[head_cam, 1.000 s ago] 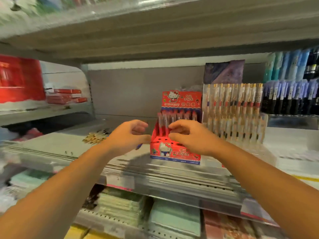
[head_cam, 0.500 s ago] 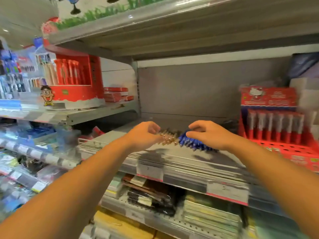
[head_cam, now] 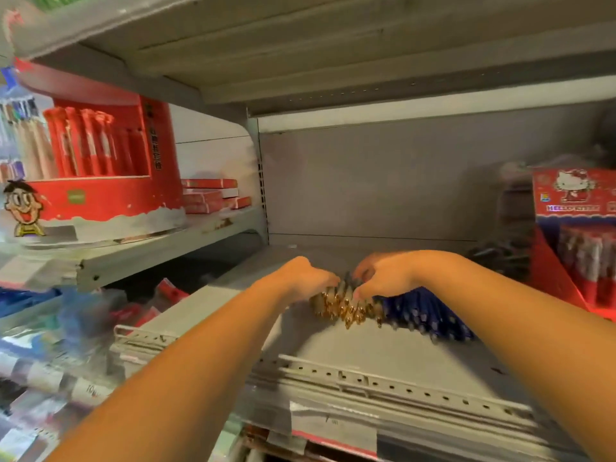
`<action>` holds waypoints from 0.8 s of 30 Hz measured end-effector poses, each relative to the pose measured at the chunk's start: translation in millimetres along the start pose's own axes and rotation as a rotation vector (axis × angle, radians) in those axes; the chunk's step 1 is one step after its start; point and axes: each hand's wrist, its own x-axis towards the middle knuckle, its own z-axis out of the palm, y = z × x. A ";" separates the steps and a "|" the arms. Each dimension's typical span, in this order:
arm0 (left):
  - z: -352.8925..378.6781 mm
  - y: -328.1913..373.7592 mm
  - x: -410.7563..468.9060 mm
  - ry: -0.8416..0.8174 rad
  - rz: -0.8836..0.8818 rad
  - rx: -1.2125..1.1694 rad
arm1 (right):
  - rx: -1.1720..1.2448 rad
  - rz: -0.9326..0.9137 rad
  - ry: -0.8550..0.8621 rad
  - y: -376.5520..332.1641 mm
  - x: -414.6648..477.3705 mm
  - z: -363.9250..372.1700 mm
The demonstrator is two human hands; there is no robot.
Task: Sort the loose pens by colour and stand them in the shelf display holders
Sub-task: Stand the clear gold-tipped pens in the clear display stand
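Observation:
A heap of loose pens lies on the grey shelf [head_cam: 383, 348]: gold-tipped pens [head_cam: 343, 306] on the left and blue pens [head_cam: 430, 315] on the right. My left hand [head_cam: 305, 278] reaches into the left side of the gold-tipped pens with its fingers curled down onto them. My right hand [head_cam: 383, 273] comes from the right, and its curled fingers dig into the top of the same heap. Whether either hand has closed round a pen is hidden. A red Hello Kitty display holder [head_cam: 576, 241] with pens standing in it sits at the far right.
A big red pen display box [head_cam: 110, 181] and flat red packs [head_cam: 213, 195] sit on the higher shelf to the left. The shelf above hangs low overhead. A dark bundle [head_cam: 496, 255] lies at the back right. Stocked shelves run below.
The view swung left from the Hello Kitty holder to the loose pen heap. Both hands left the holder and came down onto the gold-tipped pens.

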 end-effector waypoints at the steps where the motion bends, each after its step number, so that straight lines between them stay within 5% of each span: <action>1: 1.2 3.4 9.4 -0.032 -0.015 0.028 | -0.027 0.018 -0.060 -0.3 8.7 0.1; 9: 5.5 10.8 55.2 -0.335 -0.112 0.212 | 0.092 -0.074 -0.095 1.5 27.8 1.5; 24: 0.1 29.2 65.5 -0.492 0.041 0.393 | 0.114 -0.028 -0.016 -12.8 25.8 14.4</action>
